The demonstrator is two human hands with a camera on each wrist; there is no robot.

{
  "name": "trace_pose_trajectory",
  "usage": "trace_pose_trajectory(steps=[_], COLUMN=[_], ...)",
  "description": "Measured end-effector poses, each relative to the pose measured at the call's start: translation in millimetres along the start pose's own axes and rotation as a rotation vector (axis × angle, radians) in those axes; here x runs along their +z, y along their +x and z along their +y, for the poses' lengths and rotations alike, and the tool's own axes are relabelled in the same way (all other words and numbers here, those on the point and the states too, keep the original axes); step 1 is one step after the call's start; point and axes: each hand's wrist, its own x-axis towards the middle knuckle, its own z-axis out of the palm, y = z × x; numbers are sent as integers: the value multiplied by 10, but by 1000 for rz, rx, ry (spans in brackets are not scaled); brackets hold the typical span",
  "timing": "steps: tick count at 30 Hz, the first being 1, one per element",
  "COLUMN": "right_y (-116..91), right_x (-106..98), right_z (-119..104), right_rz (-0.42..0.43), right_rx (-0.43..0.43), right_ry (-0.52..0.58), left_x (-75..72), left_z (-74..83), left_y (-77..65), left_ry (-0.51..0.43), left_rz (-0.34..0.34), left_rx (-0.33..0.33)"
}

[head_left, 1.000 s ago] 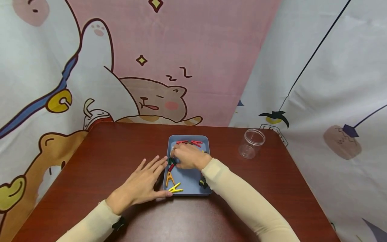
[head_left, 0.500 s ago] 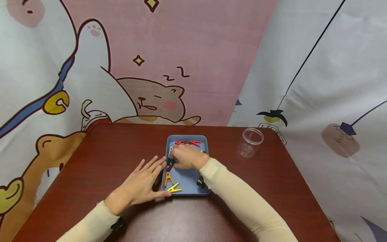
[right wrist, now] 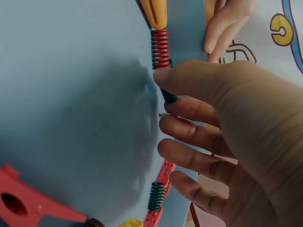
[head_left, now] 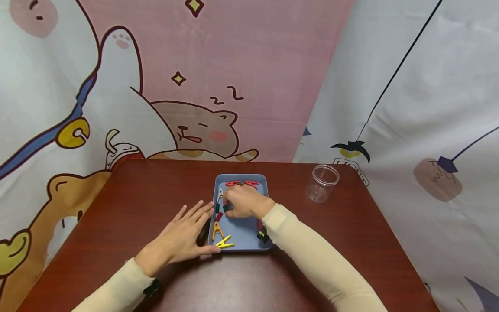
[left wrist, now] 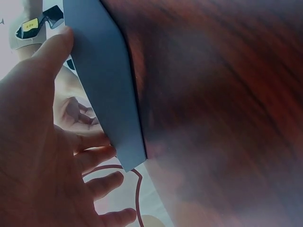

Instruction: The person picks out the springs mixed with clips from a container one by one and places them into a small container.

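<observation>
In the head view, my right hand [head_left: 244,201] reaches down into the blue-grey tray [head_left: 241,249]. Its thumb and index finger pinch a small dark green spring [right wrist: 168,95], partly covered by the fingertips. A red spring [right wrist: 161,48] lies just past the thumb, and another green spring [head_left: 217,208] is by the tray's left wall. My left hand [head_left: 181,238] is spread at the tray's left side, its thumb on the near corner and fingertips at the rim. Around the tray lie an orange clothespin [head_left: 217,231], a yellow clothespin [head_left: 225,242] and a red clothespin [head_left: 233,183].
A clear jar [head_left: 322,184] without a lid stands on the brown table [head_left: 163,182], right of the tray. A pale clip [head_left: 220,194] lies along the tray's left wall. A patterned cloth [head_left: 273,78] hangs behind the table.
My right hand has shifted slightly right within the tray, and the green spring at its fingers has come away from the one by the left wall. The left hand stays in place.
</observation>
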Motion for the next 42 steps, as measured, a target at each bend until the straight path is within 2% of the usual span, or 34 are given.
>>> trace_pose_trajectory(steps=[16,31,42], right_y=[-217,-457,-667], right_x=[-101,-170,-225], right_z=[115,283,412], right_rz=[96,148,228], right_rx=[-8,73,77], right_ry=[-1,43,28], left_x=[12,25,25], left_z=[-5,-23,-23], left_y=[-16,9,9], left_ry=[-6,-10,-15], left_rz=[-7,-5,-2], left_rx=[-3,1,1])
